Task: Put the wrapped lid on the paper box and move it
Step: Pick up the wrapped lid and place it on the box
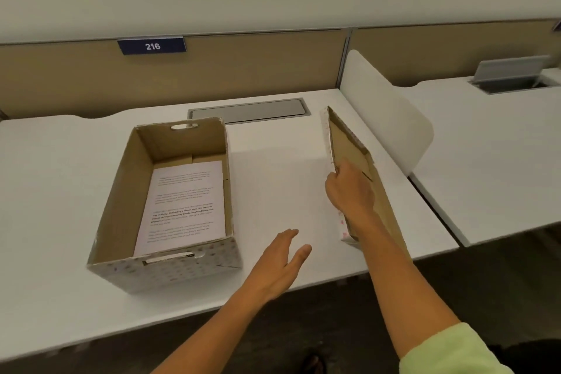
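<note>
An open paper box (127, 191), wrapped in pale dotted paper, stands on the left of the white desk (273, 179). A printed sheet (185, 206) lies flat on its bottom. The wrapped lid (343, 143) is tilted up on its long edge at the right, brown inside facing me. My right hand (349, 188) grips the lid's left rim near its middle. My left hand (285, 258) hovers flat over the desk between box and lid, fingers apart, holding nothing.
A white divider panel (385, 112) stands right behind the lid. A grey cable hatch (249, 111) lies flush in the desk behind the box. A tan partition with a "216" sign (151, 46) closes the back. Another desk (491, 143) lies to the right.
</note>
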### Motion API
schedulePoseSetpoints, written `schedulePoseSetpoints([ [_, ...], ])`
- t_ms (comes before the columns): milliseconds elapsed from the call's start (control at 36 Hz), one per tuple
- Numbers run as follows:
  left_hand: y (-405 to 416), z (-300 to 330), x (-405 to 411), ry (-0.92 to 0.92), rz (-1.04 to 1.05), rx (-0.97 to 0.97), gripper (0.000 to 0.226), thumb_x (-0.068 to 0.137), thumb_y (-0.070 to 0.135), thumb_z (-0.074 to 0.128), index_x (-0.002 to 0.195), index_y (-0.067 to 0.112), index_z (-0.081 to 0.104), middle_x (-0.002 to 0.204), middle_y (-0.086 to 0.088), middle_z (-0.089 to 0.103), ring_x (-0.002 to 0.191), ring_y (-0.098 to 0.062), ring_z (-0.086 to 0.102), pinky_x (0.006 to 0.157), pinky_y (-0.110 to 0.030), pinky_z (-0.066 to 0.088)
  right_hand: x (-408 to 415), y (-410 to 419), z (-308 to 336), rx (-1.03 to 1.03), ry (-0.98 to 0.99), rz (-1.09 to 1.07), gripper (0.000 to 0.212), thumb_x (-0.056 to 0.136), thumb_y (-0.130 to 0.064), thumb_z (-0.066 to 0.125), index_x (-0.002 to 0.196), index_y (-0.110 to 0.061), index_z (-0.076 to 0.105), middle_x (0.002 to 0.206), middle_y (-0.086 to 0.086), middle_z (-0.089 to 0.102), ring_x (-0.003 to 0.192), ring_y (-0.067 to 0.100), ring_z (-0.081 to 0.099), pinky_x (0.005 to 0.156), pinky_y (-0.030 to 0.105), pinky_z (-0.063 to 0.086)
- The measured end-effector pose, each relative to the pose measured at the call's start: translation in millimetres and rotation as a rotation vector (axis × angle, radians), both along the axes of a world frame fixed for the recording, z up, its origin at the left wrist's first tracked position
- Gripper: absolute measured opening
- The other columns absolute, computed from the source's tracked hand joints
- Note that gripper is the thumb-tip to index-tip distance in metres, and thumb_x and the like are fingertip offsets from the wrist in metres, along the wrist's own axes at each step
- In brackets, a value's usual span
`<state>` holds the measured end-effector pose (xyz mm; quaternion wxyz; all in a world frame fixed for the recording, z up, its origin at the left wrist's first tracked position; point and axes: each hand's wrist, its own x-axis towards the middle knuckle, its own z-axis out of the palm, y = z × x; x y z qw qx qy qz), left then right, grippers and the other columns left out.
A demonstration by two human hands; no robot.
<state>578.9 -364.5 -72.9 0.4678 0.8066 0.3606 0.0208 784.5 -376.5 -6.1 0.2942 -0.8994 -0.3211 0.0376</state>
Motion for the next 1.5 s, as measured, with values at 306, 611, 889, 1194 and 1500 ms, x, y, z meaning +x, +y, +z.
schedulePoseSetpoints([
  [306, -9.8, 30.7, -7.1, -0.145, 0.005, -0.148, 0.091, 0.078, 0.082, 0.028, 0.154, 0.032, 0.023, 0.163, 0.005, 0.027, 0.146, -0.02, 0.032, 0.116, -0.042, 0.027, -59.3, -77.3, 78.1, 0.332, 0.279, 0.051, 0.016, 0.101, -0.04, 0.044, 0.104, -0.025, 0.049, 0.103, -0.009, 0.061, 0.086, 0.01, 0.062, 0.058, 0.022, 0.043],
  [611, -6.0, 64.5, -14.6, -0.429, 0.308, -0.3, 0.074, 0.088, 0.072, 0.037, 0.149, 0.03, 0.029, 0.153, 0.005, 0.04, 0.132, -0.017, 0.046, 0.101, -0.042, 0.042, -91.5, -146.1, 116.1, 0.738, 0.514, 0.095, 0.019, 0.098, -0.041, 0.053, 0.101, -0.023, 0.057, 0.09, -0.011, 0.073, 0.08, 0.012, 0.073, 0.056, 0.02, 0.055],
  [889, -6.4, 91.0, -27.1, -0.556, 0.408, -0.349, 0.06, 0.091, 0.068, 0.036, 0.133, 0.026, 0.049, 0.125, 0.006, 0.062, 0.114, -0.016, 0.061, 0.101, -0.05, 0.049, -76.0, -187.2, 115.5, 0.827, 0.614, 0.175, 0.03, 0.09, -0.053, 0.056, 0.103, -0.027, 0.062, 0.09, -0.01, 0.072, 0.08, 0.015, 0.072, 0.062, 0.025, 0.056],
  [1194, -37.9, 105.6, -37.7, -0.528, 0.523, -0.1, 0.06, 0.095, 0.051, 0.051, 0.148, 0.033, 0.03, 0.138, 0.01, 0.05, 0.117, -0.012, 0.057, 0.089, -0.034, 0.052, -41.2, -206.4, 79.8, 0.685, 0.647, 0.291, 0.039, 0.095, -0.053, 0.052, 0.133, -0.055, 0.049, 0.114, -0.015, 0.07, 0.102, 0.014, 0.071, 0.066, 0.029, 0.06],
  [1500, -86.5, 96.7, -55.2, -0.418, 0.652, 0.002, 0.074, 0.088, 0.058, 0.056, 0.151, 0.034, 0.026, 0.142, 0.01, 0.049, 0.122, -0.014, 0.056, 0.1, -0.045, 0.051, -30.3, -204.7, 33.8, 0.497, 0.806, 0.364, 0.068, 0.08, -0.059, 0.06, 0.141, -0.061, 0.03, 0.12, -0.023, 0.062, 0.094, 0.003, 0.071, 0.066, 0.027, 0.059],
])
